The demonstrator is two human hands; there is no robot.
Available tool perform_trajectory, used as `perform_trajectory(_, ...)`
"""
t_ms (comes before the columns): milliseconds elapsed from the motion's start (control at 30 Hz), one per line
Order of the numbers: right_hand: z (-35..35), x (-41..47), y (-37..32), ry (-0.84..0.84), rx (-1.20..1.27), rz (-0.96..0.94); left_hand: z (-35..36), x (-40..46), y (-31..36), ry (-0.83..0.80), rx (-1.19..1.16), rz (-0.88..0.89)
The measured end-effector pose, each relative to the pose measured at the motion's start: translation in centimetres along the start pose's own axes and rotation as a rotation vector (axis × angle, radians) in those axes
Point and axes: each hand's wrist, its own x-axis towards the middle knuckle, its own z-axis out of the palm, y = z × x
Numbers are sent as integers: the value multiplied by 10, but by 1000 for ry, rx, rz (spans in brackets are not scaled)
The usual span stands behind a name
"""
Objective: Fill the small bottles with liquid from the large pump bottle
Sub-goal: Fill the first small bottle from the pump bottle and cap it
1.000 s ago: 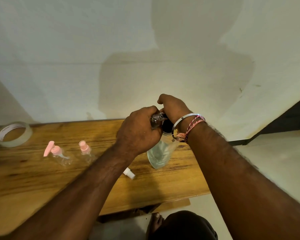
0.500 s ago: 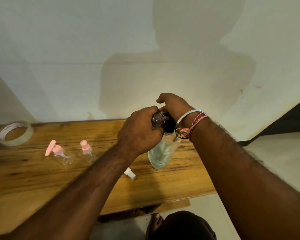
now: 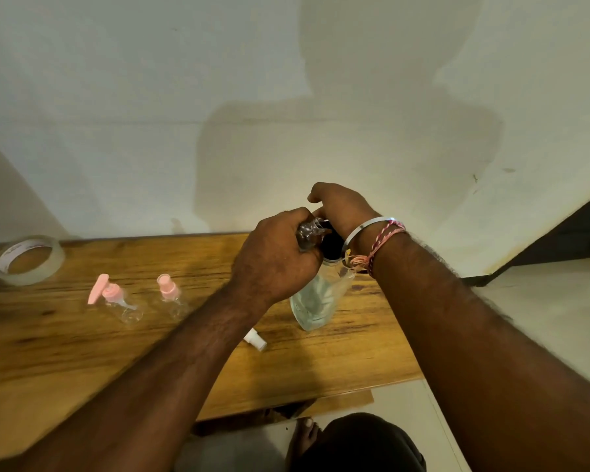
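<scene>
Hands are working close together above the large pump bottle (image 3: 315, 301), which is standing on the wooden table (image 3: 82, 352). Left hand (image 3: 276, 257) is gripping a small clear bottle (image 3: 309, 231) at the black pump; right hand (image 3: 343, 207) is curling over the pump top. 2 pink-capped small bottles (image 3: 123, 301) are sitting well to the left.

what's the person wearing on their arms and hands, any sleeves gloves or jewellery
Both forearms are bare, with no sleeves or gloves in view. The left hand and its wrist carry nothing. The right hand has a plain silver metal bangle at the wrist, and just behind it a band of twisted pink, red and white thread with a frayed knotted end hanging below.
</scene>
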Motion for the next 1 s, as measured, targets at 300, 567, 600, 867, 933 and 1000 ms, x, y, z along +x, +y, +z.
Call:
perform_trajectory(300, 3, -4, 0, 30, -140, -89, 0, -3, 2, -8, -9, -4)
perform_trajectory(567, -3, -4, 1, -41, 71, 64, -2, -1, 3, 7, -33, 6)
perform_trajectory(600, -4, -3, 0, -51, 69, 68, -2, -1, 3, 10, -34, 5)
perform_trajectory(867, -3, -2, -3, -50, 62, 45, -3, -2, 4, 13, -24, 2)
perform_trajectory(933, -3, -2, -3, -45, 62, 45, -3, -2, 4, 16, -19, 5)
perform_trajectory(1000, -3, -4, -2, -36, 51, 36, -1, -1, 3, 15, -23, 8)
